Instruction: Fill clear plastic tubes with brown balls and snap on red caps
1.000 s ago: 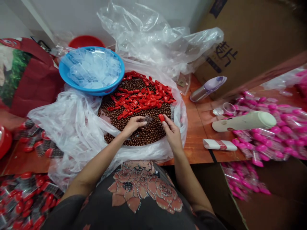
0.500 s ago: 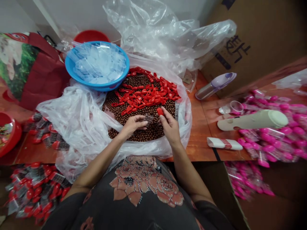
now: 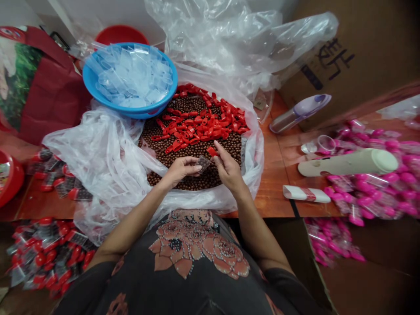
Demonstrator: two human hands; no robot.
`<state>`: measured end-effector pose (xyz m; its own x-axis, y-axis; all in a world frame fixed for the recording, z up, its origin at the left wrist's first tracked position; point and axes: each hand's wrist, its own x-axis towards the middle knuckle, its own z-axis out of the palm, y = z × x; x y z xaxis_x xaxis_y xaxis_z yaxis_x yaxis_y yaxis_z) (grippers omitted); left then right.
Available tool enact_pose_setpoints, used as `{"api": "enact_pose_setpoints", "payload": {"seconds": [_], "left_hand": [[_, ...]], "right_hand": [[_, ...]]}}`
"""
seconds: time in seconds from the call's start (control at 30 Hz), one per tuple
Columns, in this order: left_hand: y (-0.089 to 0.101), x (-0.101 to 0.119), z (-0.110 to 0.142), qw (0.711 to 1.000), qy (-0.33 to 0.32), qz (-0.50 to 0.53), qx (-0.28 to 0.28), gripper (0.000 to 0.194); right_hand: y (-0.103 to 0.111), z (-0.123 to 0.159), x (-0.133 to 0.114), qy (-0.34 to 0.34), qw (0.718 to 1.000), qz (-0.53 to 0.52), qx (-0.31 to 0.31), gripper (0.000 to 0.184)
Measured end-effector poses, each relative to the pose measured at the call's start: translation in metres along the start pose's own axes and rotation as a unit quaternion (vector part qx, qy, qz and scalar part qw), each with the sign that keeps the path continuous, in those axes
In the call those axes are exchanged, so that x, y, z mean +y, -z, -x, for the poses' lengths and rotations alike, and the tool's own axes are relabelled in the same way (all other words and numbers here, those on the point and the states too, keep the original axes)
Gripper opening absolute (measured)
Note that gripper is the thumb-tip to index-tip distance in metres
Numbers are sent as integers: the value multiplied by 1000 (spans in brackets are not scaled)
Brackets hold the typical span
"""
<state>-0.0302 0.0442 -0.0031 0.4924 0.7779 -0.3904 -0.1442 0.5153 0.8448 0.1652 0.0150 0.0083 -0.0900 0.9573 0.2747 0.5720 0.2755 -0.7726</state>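
Near the center of the frame, the left hand (image 3: 180, 172) pinches a small clear container (image 3: 204, 163) with dark contents, its thumb and fingertips closed on the near end. Just to the right, the right hand (image 3: 229, 170) has hold of a red cap (image 3: 212, 151) by the fingertips, the index finger stretched out almost straight. The cap is close by the container's upper right corner; whether the two touch cannot be told. Both hands are above a bed of brown beads (image 3: 215, 179), which lies in a whitish plastic bag (image 3: 253, 153). More red caps (image 3: 210, 124) lie scattered over the beads in the upper middle, and a blue basin (image 3: 131, 110) piled with clear containers (image 3: 136, 78) sits at upper left.
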Motion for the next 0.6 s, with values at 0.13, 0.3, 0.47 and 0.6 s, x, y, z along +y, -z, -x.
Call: {"api": "enact_pose_setpoints", "payload": {"seconds": [0.13, 0.3, 0.47, 0.6], "left_hand": [[-2, 2, 2, 1000, -14, -13, 19, 44], [-4, 0, 2, 996, -56, -53, 38, 43], [-5, -2, 4, 990, -93, -86, 68, 41], [-10, 0, 9, 991, -91, -64, 78, 44]], "right_hand": [[3, 4, -2, 6, 999, 32, 5, 41], [0, 8, -9, 21, 999, 24, -18, 37], [-1, 10, -8, 53, 996, 53, -50, 39], [-4, 11, -4, 103, 988, 100, -62, 66]]}}
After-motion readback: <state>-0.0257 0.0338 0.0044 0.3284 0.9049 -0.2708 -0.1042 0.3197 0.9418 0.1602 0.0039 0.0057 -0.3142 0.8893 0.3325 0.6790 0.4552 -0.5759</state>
